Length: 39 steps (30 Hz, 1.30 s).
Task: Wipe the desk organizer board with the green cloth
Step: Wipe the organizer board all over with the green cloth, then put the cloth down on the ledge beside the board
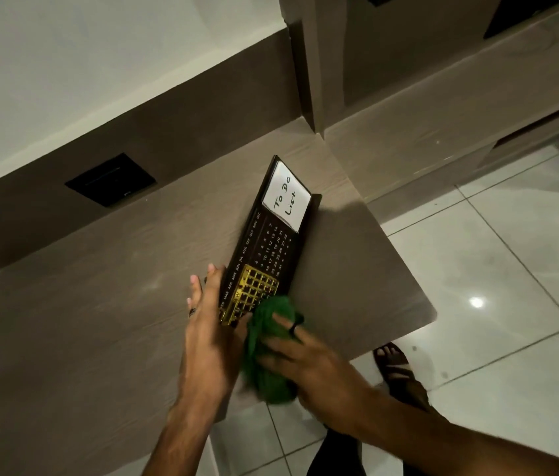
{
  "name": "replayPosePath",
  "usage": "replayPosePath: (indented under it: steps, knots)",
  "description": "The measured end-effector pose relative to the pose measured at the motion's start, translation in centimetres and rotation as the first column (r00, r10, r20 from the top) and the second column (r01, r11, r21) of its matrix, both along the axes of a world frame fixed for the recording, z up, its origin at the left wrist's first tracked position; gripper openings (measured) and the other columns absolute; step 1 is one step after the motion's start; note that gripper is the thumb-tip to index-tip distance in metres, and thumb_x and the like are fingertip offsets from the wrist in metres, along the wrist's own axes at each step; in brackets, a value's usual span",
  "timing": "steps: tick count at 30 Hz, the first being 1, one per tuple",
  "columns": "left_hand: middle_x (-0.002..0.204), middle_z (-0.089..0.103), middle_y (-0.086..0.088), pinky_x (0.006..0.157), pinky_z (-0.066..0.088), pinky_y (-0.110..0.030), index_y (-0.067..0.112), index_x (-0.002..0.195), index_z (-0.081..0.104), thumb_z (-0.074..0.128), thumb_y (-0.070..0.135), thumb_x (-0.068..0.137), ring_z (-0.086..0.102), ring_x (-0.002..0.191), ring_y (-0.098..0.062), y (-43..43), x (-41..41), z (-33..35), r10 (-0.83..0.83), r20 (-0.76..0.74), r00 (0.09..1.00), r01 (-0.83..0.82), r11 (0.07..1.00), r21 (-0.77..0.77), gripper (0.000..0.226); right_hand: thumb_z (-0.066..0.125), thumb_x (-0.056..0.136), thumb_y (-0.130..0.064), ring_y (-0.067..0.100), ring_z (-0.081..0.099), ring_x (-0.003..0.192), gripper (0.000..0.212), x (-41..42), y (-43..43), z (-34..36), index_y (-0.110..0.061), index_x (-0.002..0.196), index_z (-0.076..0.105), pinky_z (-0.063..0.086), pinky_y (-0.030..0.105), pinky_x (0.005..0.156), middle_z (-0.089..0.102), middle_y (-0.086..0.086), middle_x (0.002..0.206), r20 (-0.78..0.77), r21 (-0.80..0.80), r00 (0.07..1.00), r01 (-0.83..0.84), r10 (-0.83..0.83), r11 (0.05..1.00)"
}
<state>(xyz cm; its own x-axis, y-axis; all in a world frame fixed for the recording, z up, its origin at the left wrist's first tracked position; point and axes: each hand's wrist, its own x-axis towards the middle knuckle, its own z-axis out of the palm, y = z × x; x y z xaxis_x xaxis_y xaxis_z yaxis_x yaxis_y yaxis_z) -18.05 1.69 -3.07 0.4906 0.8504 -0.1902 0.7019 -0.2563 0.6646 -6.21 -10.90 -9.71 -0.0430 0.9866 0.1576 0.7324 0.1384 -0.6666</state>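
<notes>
A black desk organizer board (273,245) stands tilted on the brown desk (99,304), with a printed calendar, a gold grid slider and a white "To Do List" panel at its far end. My left hand (209,334) holds the board's near left edge, fingers spread along its side and back. My right hand (302,359) grips a bunched green cloth (268,348), which presses on the board's near end and covers part of the gold grid.
A black wall socket plate (110,180) sits on the brown back panel behind the desk. The desk's rounded right corner (425,310) ends over a white tiled floor. My sandalled foot (396,369) shows below the desk edge.
</notes>
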Motion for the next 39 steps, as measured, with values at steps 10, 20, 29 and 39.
replayPosePath:
  steps: [10, 20, 29, 39]
  knots:
    - [0.165, 0.006, -0.002, 0.121, 0.013, -0.062, 0.022, 0.154, 0.012, 0.071, 0.038, 0.082, -0.006, 0.153, -0.017, -0.1, 0.8, 1.0, 0.067, -0.079, 0.995, -0.056, 0.989, 0.137, 0.094, 0.039, 0.089, 0.022, 0.015, 0.064, 0.114, 0.059, 9.3, -1.4, 5.7, -0.017, 0.123, 0.066, 0.054, 0.028, 0.088, 0.069, -0.004, 0.122, -0.830, -0.328, 0.463, 0.048, -0.313, 0.943]
    - [0.163, 0.018, -0.010, 0.123, 0.013, -0.047, 0.015, 0.151, 0.020, 0.035, 0.066, 0.094, 0.004, 0.153, -0.025, -1.8, 14.8, -1.6, -0.379, -0.304, 0.874, 0.485, 0.733, 0.477, 0.078, 0.049, 0.101, -0.006, 0.031, 0.069, 0.104, 0.025, 23.9, 2.4, 2.6, -0.008, 0.124, 0.058, 0.058, 0.041, 0.083, 0.071, 0.015, 0.111, -0.828, -0.349, 0.234, 0.497, -0.510, 0.795]
    - [0.166, 0.006, -0.007, 0.125, 0.006, -0.047, 0.015, 0.155, 0.008, 0.021, 0.079, 0.087, -0.004, 0.153, -0.024, -0.7, 17.9, -9.7, -0.491, -0.496, 0.716, 0.654, 0.720, 0.231, 0.094, 0.052, 0.092, 0.000, 0.022, 0.053, 0.126, 0.050, 29.4, 9.4, -2.4, -0.015, 0.140, 0.048, 0.046, 0.044, 0.104, 0.056, 0.010, 0.136, -0.341, -0.100, 0.635, 0.709, -0.693, 0.698]
    - [0.167, 0.000, -0.004, 0.120, 0.000, -0.045, 0.016, 0.155, 0.006, 0.023, 0.078, 0.086, -0.008, 0.153, -0.021, -0.5, 18.3, -10.4, -0.498, -0.495, 0.712, 0.651, 0.732, 0.201, 0.094, 0.049, 0.085, -0.018, 0.036, -0.001, 0.149, 0.080, 31.2, 10.1, -9.2, -0.018, 0.156, 0.011, 0.017, 0.056, 0.117, 0.004, 0.009, 0.164, 0.393, -0.173, 0.878, 0.361, -0.272, 0.916]
